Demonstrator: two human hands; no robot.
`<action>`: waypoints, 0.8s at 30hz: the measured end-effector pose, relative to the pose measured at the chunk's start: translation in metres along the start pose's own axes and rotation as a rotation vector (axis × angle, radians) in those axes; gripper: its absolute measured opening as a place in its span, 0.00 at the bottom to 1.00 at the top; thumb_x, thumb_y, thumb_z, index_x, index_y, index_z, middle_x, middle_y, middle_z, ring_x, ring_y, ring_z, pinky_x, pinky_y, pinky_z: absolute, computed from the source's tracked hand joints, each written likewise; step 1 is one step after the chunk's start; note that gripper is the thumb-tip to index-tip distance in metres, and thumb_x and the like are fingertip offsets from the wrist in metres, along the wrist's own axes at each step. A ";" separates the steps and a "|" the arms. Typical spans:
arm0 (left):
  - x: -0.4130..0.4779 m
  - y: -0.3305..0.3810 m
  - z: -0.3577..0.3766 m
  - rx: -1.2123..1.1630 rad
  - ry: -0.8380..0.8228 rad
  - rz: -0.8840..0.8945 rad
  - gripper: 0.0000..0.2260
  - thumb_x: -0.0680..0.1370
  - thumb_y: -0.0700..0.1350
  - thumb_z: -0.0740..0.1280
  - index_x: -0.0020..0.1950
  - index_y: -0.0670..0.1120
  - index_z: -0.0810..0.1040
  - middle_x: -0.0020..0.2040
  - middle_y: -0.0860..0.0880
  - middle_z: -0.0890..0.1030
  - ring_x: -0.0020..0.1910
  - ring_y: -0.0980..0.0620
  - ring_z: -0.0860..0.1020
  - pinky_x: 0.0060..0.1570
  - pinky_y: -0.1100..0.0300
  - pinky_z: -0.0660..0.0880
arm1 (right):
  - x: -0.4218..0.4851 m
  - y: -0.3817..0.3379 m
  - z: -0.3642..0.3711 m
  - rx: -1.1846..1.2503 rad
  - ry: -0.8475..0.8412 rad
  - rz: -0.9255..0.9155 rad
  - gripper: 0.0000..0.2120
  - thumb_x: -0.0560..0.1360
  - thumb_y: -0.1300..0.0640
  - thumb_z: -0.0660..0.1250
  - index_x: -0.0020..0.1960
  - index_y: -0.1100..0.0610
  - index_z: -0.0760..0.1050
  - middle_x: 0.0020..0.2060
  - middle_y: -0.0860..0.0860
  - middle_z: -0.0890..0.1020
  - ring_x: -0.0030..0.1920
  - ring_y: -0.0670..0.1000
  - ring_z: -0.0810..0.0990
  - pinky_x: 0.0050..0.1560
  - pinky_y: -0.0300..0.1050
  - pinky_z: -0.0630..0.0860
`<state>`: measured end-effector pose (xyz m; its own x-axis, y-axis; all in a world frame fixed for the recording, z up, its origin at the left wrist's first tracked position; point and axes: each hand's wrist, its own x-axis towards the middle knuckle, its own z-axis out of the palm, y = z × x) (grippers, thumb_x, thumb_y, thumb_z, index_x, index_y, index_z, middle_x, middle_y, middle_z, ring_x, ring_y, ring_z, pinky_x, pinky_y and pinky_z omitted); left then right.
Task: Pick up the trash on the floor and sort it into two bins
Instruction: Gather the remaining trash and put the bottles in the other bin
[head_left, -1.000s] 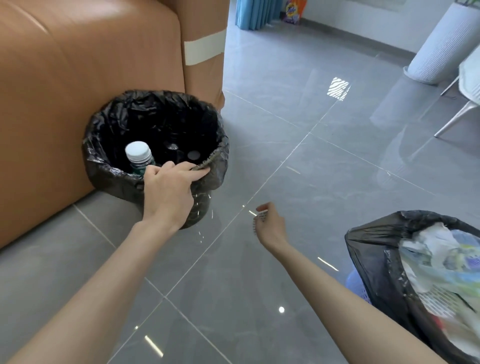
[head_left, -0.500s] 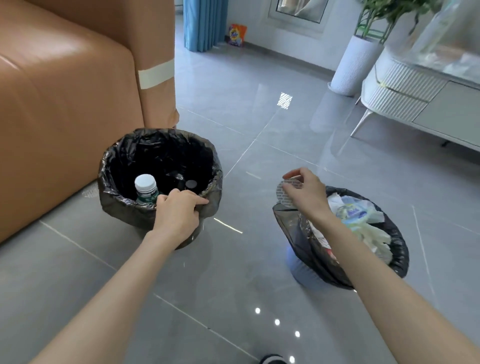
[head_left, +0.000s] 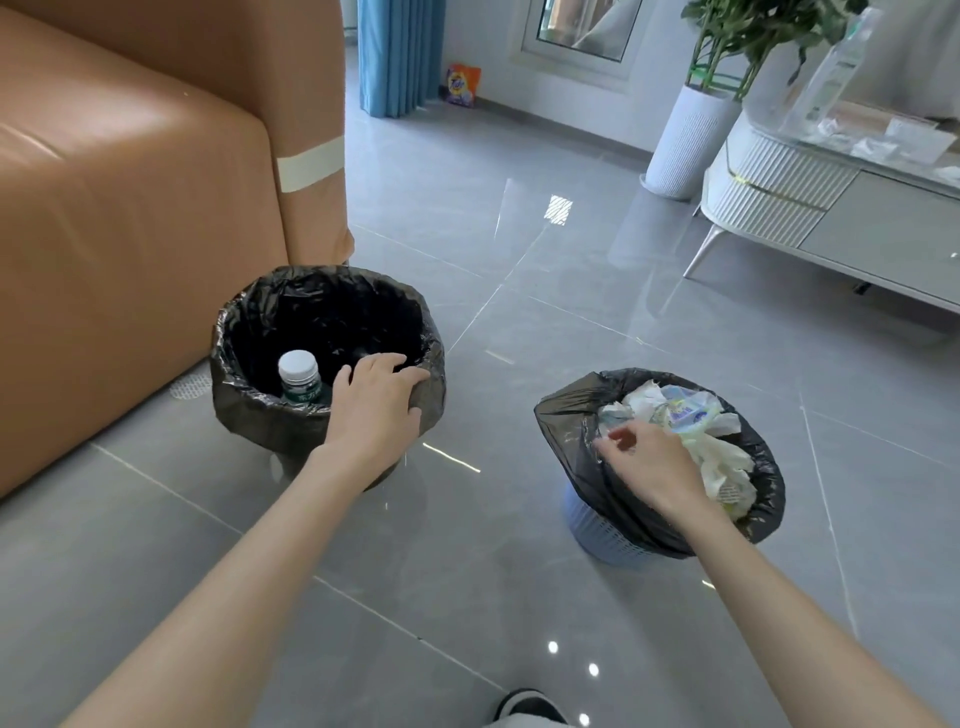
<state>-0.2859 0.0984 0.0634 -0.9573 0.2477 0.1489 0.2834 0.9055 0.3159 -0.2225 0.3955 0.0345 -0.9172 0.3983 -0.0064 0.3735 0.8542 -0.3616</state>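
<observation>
Starting at the left, by the tan leather sofa (head_left: 130, 234), there's a pale meshy patch (head_left: 189, 387) on the floor tiles (head_left: 467, 571), and I can't tell whether it's litter or a mark. Next comes the left bin (head_left: 249, 415), black-lined and mostly empty, with one white-capped bottle (head_left: 298, 376) standing inside against the near wall. The left hand (head_left: 379, 405) rests on that bin's near rim, fingers laid fairly straight across the liner's edge and thumb outside, holding nothing else. The glossy tiles between the bins look bare of trash. Far back by the blue curtain (head_left: 400, 52) sits an orange packet (head_left: 462, 85), which may or may not belong to the job. Over to the right bin (head_left: 566, 421), a black bag in a blue basket, heaped with crumpled paper and wrappers (head_left: 675, 410). The right hand (head_left: 649, 462) hangs just over that heap with its fingers loosely bent downward, and whether it pinches a scrap I cannot tell. My read is that the sorting is nearly done: bottles on the left, paper on the right, and little or nothing left to collect within sight.
</observation>
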 end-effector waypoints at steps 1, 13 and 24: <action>0.000 -0.002 0.000 -0.004 0.000 0.001 0.21 0.77 0.45 0.64 0.70 0.54 0.68 0.72 0.50 0.65 0.72 0.48 0.60 0.71 0.50 0.54 | -0.002 -0.001 0.005 -0.037 -0.057 -0.005 0.12 0.73 0.46 0.67 0.51 0.52 0.79 0.47 0.49 0.82 0.53 0.54 0.78 0.48 0.46 0.74; -0.023 -0.038 -0.004 -0.068 0.072 -0.022 0.23 0.78 0.44 0.63 0.73 0.51 0.65 0.70 0.50 0.69 0.70 0.49 0.65 0.70 0.51 0.61 | -0.020 -0.059 0.030 -0.073 -0.234 -0.274 0.05 0.69 0.53 0.70 0.42 0.54 0.80 0.30 0.50 0.77 0.37 0.54 0.76 0.30 0.41 0.65; -0.085 -0.108 -0.043 -0.112 0.204 -0.287 0.22 0.79 0.45 0.61 0.73 0.52 0.65 0.67 0.49 0.73 0.64 0.46 0.72 0.63 0.53 0.65 | -0.055 -0.206 0.019 -0.203 -0.132 -0.699 0.10 0.75 0.46 0.65 0.53 0.48 0.78 0.47 0.46 0.81 0.51 0.53 0.79 0.45 0.45 0.73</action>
<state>-0.2330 -0.0353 0.0569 -0.9710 -0.0953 0.2193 0.0197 0.8821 0.4706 -0.2515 0.1909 0.0920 -0.9548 -0.2936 0.0455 -0.2971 0.9441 -0.1426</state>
